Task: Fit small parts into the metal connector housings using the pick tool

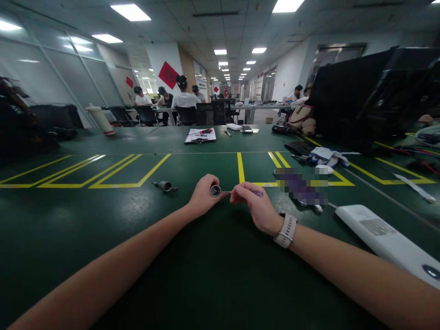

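Observation:
Between the fingers of my left hand is a small round grey metal part, its hollow end facing me. My right hand, with a pale watch on the wrist, is closed around a screwdriver whose purple handle shows past the fingers. The screwdriver's thin shaft points left and reaches the side of the metal part; the exact contact of its tip is hidden. A similar grey metal part lies on the green table to the left of my left hand.
A white power strip or box lies by my right forearm. A blurred purple object and a blue-white glove are at the right. Farther back are a white paper with tools and a white tumbler. Several people sit in the background.

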`<state>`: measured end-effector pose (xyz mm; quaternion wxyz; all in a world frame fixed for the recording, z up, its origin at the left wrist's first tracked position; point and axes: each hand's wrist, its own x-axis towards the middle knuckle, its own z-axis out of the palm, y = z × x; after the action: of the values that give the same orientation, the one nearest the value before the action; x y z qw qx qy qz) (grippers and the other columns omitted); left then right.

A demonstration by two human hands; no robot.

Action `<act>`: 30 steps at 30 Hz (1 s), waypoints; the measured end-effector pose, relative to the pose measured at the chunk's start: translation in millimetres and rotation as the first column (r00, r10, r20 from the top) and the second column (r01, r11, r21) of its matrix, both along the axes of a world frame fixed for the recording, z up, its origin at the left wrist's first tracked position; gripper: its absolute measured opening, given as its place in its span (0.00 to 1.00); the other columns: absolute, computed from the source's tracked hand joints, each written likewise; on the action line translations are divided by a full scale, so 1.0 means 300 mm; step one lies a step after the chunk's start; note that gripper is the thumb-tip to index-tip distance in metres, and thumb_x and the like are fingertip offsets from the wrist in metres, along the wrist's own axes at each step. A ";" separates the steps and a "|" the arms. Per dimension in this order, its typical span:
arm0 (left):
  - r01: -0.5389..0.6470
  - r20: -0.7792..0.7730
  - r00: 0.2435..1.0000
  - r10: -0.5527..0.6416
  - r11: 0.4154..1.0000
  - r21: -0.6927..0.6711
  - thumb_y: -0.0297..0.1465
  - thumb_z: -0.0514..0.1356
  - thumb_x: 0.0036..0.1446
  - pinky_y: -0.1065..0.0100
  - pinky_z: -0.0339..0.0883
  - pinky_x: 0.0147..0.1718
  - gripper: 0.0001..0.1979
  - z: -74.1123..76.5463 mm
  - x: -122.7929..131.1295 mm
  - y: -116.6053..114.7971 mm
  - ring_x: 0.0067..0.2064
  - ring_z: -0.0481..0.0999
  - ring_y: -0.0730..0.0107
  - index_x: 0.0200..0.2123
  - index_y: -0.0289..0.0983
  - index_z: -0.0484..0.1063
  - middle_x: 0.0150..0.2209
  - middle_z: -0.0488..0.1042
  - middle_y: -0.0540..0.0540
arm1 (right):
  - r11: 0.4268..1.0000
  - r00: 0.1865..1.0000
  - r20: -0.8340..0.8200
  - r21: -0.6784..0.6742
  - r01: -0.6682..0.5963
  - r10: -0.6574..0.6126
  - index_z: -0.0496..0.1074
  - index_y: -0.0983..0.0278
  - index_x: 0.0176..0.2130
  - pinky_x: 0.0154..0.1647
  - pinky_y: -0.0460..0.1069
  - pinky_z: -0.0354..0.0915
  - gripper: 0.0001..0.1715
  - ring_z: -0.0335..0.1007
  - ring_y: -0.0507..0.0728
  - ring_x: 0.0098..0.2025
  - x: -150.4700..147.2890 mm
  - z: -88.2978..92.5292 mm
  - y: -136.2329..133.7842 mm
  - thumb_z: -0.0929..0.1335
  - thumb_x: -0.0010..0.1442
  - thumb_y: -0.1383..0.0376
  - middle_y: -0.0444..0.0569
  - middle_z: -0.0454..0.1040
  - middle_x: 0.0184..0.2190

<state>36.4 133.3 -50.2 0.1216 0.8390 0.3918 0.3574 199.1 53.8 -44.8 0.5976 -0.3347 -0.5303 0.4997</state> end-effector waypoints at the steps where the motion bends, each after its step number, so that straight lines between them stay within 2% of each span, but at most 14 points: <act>1: 0.008 0.001 1.000 -0.008 0.999 -0.036 0.35 0.64 0.44 0.69 0.59 0.27 0.13 -0.001 0.000 0.004 0.29 0.64 0.70 0.27 0.36 0.63 0.27 0.65 0.51 | 1.000 1.000 0.016 0.007 0.001 -0.001 0.72 0.63 0.27 0.34 0.50 0.62 0.10 0.67 0.53 0.30 0.003 -0.007 0.002 0.66 0.56 0.61 0.44 0.71 0.25; 4: 0.087 0.011 0.996 -0.086 0.987 -0.137 0.35 0.61 0.48 0.69 0.60 0.28 0.10 -0.002 -0.002 0.001 0.29 0.67 0.70 0.29 0.36 0.65 0.28 0.68 0.51 | 1.000 0.998 0.065 0.030 0.006 -0.008 0.73 0.63 0.28 0.37 0.51 0.62 0.10 0.68 0.53 0.32 0.010 -0.011 -0.004 0.66 0.56 0.61 0.44 0.72 0.26; 8: 0.123 -0.041 0.991 -0.130 0.983 -0.138 0.36 0.59 0.50 0.70 0.60 0.28 0.09 -0.001 -0.003 -0.013 0.29 0.68 0.70 0.28 0.35 0.68 0.27 0.69 0.50 | 0.995 0.976 0.212 0.094 0.018 -0.037 0.73 0.63 0.30 0.39 0.51 0.63 0.10 0.68 0.54 0.35 0.010 0.013 -0.028 0.66 0.57 0.61 0.45 0.72 0.29; 12: 0.081 -0.105 0.991 -0.089 0.994 -0.079 0.36 0.59 0.49 0.71 0.57 0.24 0.11 -0.007 -0.007 -0.014 0.26 0.65 0.73 0.24 0.35 0.65 0.23 0.66 0.52 | 0.975 0.888 0.439 0.220 0.039 -0.135 0.73 0.64 0.32 0.40 0.52 0.63 0.11 0.69 0.55 0.36 0.001 0.039 -0.051 0.63 0.60 0.62 0.47 0.73 0.31; 15: 0.091 -0.128 0.987 -0.097 0.994 -0.056 0.35 0.58 0.48 0.72 0.57 0.24 0.09 -0.012 -0.010 -0.014 0.26 0.65 0.73 0.24 0.36 0.64 0.23 0.66 0.52 | 0.946 0.819 0.549 0.323 -0.024 -0.167 0.72 0.63 0.34 0.40 0.53 0.63 0.09 0.68 0.55 0.36 -0.001 0.041 -0.059 0.63 0.60 0.65 0.48 0.73 0.33; 18: 0.104 -0.145 0.983 -0.110 0.993 -0.049 0.33 0.59 0.47 0.71 0.57 0.25 0.07 -0.012 -0.011 -0.020 0.27 0.66 0.72 0.23 0.36 0.64 0.24 0.67 0.52 | 0.912 0.759 0.620 0.400 -0.090 -0.197 0.71 0.63 0.35 0.39 0.53 0.63 0.08 0.67 0.55 0.36 0.000 0.032 -0.063 0.63 0.61 0.66 0.49 0.73 0.33; 22: 0.117 -0.174 0.977 -0.121 0.993 -0.033 0.31 0.58 0.47 0.70 0.57 0.26 0.06 -0.009 -0.006 -0.031 0.27 0.66 0.71 0.23 0.36 0.64 0.23 0.66 0.52 | 0.894 0.699 0.663 0.442 -0.075 -0.269 0.72 0.65 0.35 0.39 0.53 0.62 0.09 0.66 0.55 0.36 -0.001 0.029 -0.067 0.62 0.60 0.68 0.50 0.73 0.33; 24: 0.127 -0.189 0.973 -0.130 0.992 -0.026 0.29 0.58 0.47 0.70 0.57 0.27 0.05 -0.007 -0.003 -0.035 0.28 0.66 0.71 0.23 0.36 0.64 0.24 0.66 0.51 | 0.906 0.716 0.652 0.418 -0.062 -0.251 0.72 0.65 0.33 0.39 0.53 0.61 0.09 0.66 0.55 0.35 -0.002 0.035 -0.067 0.63 0.59 0.68 0.49 0.72 0.32; 25: 0.131 -0.196 0.971 -0.133 0.991 -0.023 0.29 0.58 0.47 0.70 0.57 0.27 0.05 -0.006 -0.001 -0.037 0.28 0.66 0.71 0.23 0.36 0.64 0.24 0.66 0.51 | 0.925 0.755 0.618 0.376 -0.042 -0.217 0.73 0.65 0.31 0.39 0.53 0.60 0.08 0.66 0.55 0.34 -0.002 0.038 -0.065 0.64 0.58 0.68 0.49 0.72 0.30; 28: 0.140 -0.210 0.968 -0.141 0.990 -0.018 0.28 0.57 0.48 0.70 0.57 0.27 0.04 -0.003 0.001 -0.041 0.28 0.66 0.71 0.23 0.36 0.65 0.24 0.66 0.51 | 0.985 0.911 0.402 0.171 0.027 -0.094 0.73 0.64 0.24 0.39 0.53 0.60 0.10 0.67 0.55 0.32 0.003 0.038 -0.050 0.66 0.55 0.68 0.47 0.72 0.26; 30: 0.147 -0.212 0.966 -0.147 0.989 -0.016 0.28 0.57 0.50 0.70 0.57 0.27 0.05 -0.001 0.002 -0.043 0.28 0.66 0.71 0.24 0.36 0.65 0.24 0.66 0.51 | 0.998 0.968 0.246 0.054 0.032 -0.044 0.74 0.64 0.23 0.38 0.52 0.62 0.11 0.68 0.55 0.32 0.009 0.025 -0.034 0.65 0.55 0.66 0.47 0.72 0.25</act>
<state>37.0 120.3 -50.6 0.1054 0.8991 0.3394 0.2556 201.8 43.8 -37.3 0.5447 -0.3892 -0.6063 0.4292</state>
